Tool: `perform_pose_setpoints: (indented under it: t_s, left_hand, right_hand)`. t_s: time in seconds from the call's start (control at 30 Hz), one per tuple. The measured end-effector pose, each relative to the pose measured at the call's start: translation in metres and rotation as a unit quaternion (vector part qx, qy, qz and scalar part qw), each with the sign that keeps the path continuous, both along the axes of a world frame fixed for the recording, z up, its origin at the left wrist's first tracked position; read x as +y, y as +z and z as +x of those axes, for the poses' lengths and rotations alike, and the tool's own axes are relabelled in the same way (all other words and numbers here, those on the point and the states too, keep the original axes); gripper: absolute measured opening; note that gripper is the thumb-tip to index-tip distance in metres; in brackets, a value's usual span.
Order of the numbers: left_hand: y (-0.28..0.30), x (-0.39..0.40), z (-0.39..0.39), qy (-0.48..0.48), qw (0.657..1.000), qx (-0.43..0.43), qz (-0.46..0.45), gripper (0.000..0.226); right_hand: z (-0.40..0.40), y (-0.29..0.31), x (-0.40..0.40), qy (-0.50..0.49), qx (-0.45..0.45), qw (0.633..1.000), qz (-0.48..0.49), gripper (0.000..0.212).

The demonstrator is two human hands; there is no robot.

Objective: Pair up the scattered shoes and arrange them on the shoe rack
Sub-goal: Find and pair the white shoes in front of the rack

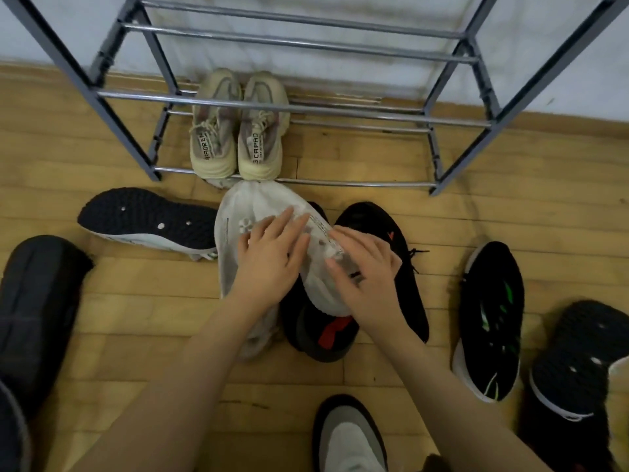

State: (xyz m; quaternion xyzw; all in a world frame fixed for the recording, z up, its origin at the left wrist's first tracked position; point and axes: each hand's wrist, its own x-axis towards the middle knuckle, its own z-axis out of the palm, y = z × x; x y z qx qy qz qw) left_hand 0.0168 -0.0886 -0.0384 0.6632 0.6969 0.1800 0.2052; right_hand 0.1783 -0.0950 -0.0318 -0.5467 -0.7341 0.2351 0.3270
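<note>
Two white shoes lie side by side on the floor just in front of the shoe rack (340, 114). My left hand (269, 257) rests with fairly straight fingers on the left white shoe (243, 206). My right hand (366, 267) curls its fingers over the top of the right white shoe (321, 298), which lies across a black shoe with a red patch (326, 335). A beige pair (235, 137) stands together on the rack's bottom rails, toes toward me.
Loose shoes ring my hands on the wooden floor: a black-soled white shoe on its side (146, 219), a bulky black shoe (34, 308), a black laced shoe (408, 287), a black and green shoe (490, 321), a sole-up shoe (578, 362), a grey-toed shoe (350, 437).
</note>
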Motion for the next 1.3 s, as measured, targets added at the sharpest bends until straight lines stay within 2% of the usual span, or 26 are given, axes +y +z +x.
perform_pose_setpoints:
  t_s: [0.07, 0.13, 0.23, 0.33, 0.4, 0.47, 0.57, 0.63, 0.73, 0.8, 0.87, 0.97, 1.03, 1.13, 1.3]
  left_hand:
    - [-0.007, 0.0, -0.009, 0.005, 0.998, 0.065, -0.019, 0.045]
    - [-0.011, -0.005, -0.015, 0.02, 0.994, 0.102, -0.033, 0.052]
    - [-0.017, -0.015, -0.02, 0.011, 0.992, 0.115, -0.044, 0.062]
    - [-0.02, -0.024, -0.024, 0.026, 0.993, 0.103, -0.055, 0.051]
    - [-0.021, -0.035, -0.027, 0.042, 0.993, 0.096, -0.045, 0.051]
    - [-0.021, -0.046, -0.032, 0.066, 0.995, 0.056, -0.048, 0.055]
    - [-0.018, -0.058, -0.046, 0.103, 0.985, -0.127, -0.047, 0.054]
    - [-0.014, -0.061, -0.058, 0.118, 0.969, -0.213, -0.036, 0.04]
    - [-0.009, -0.067, -0.071, 0.129, 0.965, -0.227, -0.04, 0.023]
    - [-0.006, -0.074, -0.074, 0.12, 0.966, -0.223, -0.061, 0.03]
    - [-0.002, -0.084, -0.071, 0.082, 0.974, -0.19, -0.088, 0.046]
    - [-0.004, -0.093, -0.056, 0.018, 0.993, -0.062, -0.1, 0.074]
    - [-0.008, -0.091, -0.047, 0.01, 0.996, 0.007, -0.093, 0.086]
    - [-0.013, -0.086, -0.041, 0.005, 0.994, 0.057, -0.097, 0.091]
    - [-0.021, -0.081, -0.036, 0.022, 0.991, 0.104, -0.075, 0.088]
  right_hand:
    - [0.003, -0.002, -0.002, -0.043, -0.001, 0.997, -0.067, 0.055]
    - [0.004, -0.004, -0.005, -0.018, -0.051, 0.99, -0.129, 0.073]
    - [0.001, -0.006, -0.007, 0.029, -0.142, 0.975, -0.17, 0.094]
    - [0.003, -0.008, -0.004, 0.046, -0.156, 0.969, -0.185, 0.096]
    - [0.006, -0.01, -0.004, 0.082, -0.201, 0.963, -0.16, 0.09]
    - [0.007, -0.01, -0.005, 0.108, -0.231, 0.958, -0.131, 0.08]
    - [0.003, -0.009, -0.009, 0.093, -0.185, 0.971, -0.124, 0.064]
    - [-0.005, -0.007, -0.015, 0.058, -0.144, 0.981, -0.12, 0.059]
    - [-0.027, -0.004, -0.027, 0.002, -0.169, 0.98, -0.107, 0.056]
    - [-0.037, 0.0, -0.03, -0.013, -0.209, 0.969, -0.131, 0.061]
    - [-0.037, 0.001, -0.028, 0.002, -0.233, 0.96, -0.155, 0.068]
    - [-0.029, 0.001, -0.027, 0.058, -0.217, 0.962, -0.153, 0.07]
    - [-0.024, 0.001, -0.028, 0.094, -0.219, 0.963, -0.128, 0.064]
    - [-0.019, 0.002, -0.025, 0.141, -0.229, 0.956, -0.117, 0.056]
    - [-0.012, 0.002, -0.02, 0.17, -0.265, 0.938, -0.143, 0.057]
